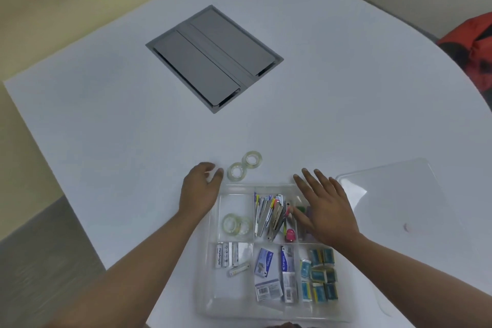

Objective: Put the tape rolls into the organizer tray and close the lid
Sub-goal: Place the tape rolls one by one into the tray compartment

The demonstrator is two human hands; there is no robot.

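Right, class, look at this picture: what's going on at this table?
A person is sorting clear tape rolls into a clear organizer tray. Two rolls already lie in its far-left compartment; two more wait on the white table, just beyond the tray. The left hand rests beside those loose rolls, holding nothing clearly visible. The right hand hovers open over the tray. The clear lid lies off to the right, not yet on.

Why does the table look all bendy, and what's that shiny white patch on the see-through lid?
In the head view, the wide-angle lens bows the white table, so its edges curve. The bright patch on the clear lid is glare from room light. The light is soft, so the left hand and right hand cast only faint shadows; the far corners look a bit blurry.
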